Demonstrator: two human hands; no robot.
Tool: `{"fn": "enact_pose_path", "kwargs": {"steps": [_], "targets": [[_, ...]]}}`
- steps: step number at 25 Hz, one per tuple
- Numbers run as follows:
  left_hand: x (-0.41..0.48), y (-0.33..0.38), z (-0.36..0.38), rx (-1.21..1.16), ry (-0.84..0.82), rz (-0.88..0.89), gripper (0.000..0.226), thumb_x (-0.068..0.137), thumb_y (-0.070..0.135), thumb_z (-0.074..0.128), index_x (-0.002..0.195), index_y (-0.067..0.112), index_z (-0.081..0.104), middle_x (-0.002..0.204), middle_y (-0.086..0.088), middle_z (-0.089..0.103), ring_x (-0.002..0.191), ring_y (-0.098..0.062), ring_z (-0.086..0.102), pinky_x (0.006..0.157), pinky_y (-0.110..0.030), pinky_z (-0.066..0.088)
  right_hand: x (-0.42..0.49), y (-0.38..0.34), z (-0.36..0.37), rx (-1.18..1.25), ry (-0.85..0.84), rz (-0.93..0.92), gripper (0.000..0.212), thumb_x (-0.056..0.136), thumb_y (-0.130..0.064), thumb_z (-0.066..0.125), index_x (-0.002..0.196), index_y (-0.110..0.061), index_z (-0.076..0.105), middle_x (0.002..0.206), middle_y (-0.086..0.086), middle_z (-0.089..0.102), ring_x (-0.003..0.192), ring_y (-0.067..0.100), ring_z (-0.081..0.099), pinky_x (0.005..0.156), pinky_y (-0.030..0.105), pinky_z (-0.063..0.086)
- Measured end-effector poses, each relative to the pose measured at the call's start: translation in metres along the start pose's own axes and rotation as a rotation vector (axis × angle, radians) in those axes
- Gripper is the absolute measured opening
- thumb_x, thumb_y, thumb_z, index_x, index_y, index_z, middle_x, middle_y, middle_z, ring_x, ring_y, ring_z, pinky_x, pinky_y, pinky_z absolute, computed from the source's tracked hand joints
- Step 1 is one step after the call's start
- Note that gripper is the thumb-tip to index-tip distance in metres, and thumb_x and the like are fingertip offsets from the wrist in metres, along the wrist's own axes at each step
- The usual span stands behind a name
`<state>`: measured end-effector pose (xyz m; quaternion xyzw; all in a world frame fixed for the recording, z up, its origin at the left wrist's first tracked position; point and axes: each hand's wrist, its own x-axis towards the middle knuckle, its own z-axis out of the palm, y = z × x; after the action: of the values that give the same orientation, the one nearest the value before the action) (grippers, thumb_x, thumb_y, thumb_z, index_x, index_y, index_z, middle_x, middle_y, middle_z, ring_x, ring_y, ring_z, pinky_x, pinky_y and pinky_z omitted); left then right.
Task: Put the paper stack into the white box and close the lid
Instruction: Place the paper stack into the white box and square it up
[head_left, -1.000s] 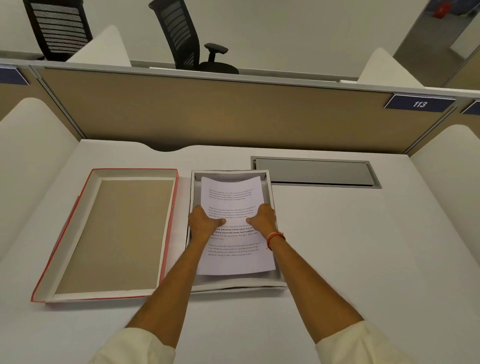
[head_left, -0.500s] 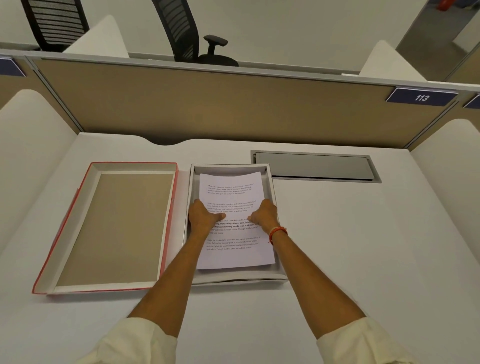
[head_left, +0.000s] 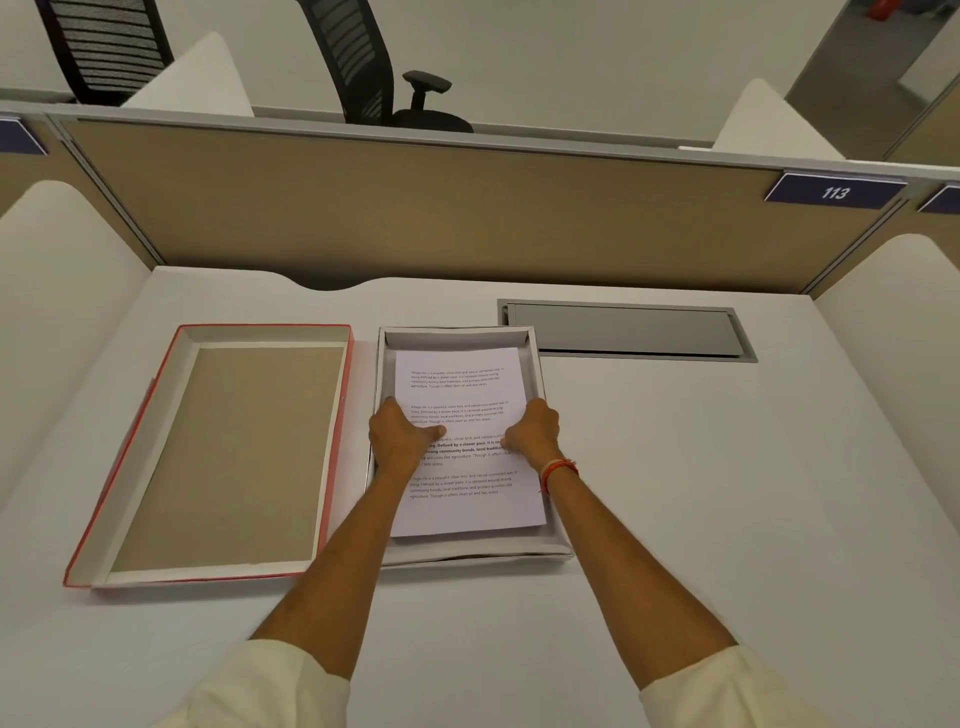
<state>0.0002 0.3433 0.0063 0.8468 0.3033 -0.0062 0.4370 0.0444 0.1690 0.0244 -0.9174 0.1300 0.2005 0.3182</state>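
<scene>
Now two hands (head_left: 402, 434) (head_left: 532, 428) grip one paper stack (head_left: 460, 384).

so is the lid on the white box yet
No, the red-edged lid lies upside down on the desk left of the open white box.

Soft, even overhead light falls on the white desk (head_left: 675, 519); faint shadows trail the forearms toward 6 o'clock. Focus sharp; wide-angle bowing toward 3 and 9 o'clock.

white box (head_left: 535, 358) | paper stack (head_left: 467, 509) white, black print | lid (head_left: 332, 467) red-edged, tan inside
</scene>
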Motion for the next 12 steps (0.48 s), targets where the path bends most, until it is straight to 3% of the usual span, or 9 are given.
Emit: {"fn": "enact_pose_path", "kwargs": {"steps": [4,8,12], "targets": [[0.001,-0.002,-0.006,0.004,-0.024,-0.025,0.071,0.064,0.028,0.091,0.116,0.001,0.052,0.12,-0.018,0.065,0.106,-0.035,0.066,0.087,-0.044,0.056,-0.001,0.001,-0.007,0.037,-0.039,0.029,0.04,0.076,-0.002,0.079,0.066,-0.012,0.042,0.116,0.018,0.065,0.105,0.032,0.065,0.074,0.024,0.048],[0.004,-0.004,-0.011,-0.029,-0.032,-0.067,0.066,0.064,0.03,0.091,0.109,-0.003,0.056,0.115,-0.019,0.067,0.102,-0.034,0.067,0.085,-0.043,0.058,-0.002,0.005,-0.008,0.118,-0.025,0.012,0.036,0.076,-0.004,0.08,0.089,-0.007,0.046,0.119,0.02,0.063,0.108,0.035,0.064,0.084,0.031,0.052],[0.005,-0.004,-0.013,-0.119,-0.034,-0.099,0.049,0.064,0.024,0.091,0.089,0.0,0.057,0.106,-0.018,0.071,0.093,-0.031,0.07,0.073,-0.035,0.057,-0.001,0.007,-0.009,0.171,-0.034,0.015,0.034,0.074,-0.003,0.081,0.083,-0.007,0.048,0.118,0.023,0.063,0.108,0.036,0.064,0.086,0.033,0.053]]}}
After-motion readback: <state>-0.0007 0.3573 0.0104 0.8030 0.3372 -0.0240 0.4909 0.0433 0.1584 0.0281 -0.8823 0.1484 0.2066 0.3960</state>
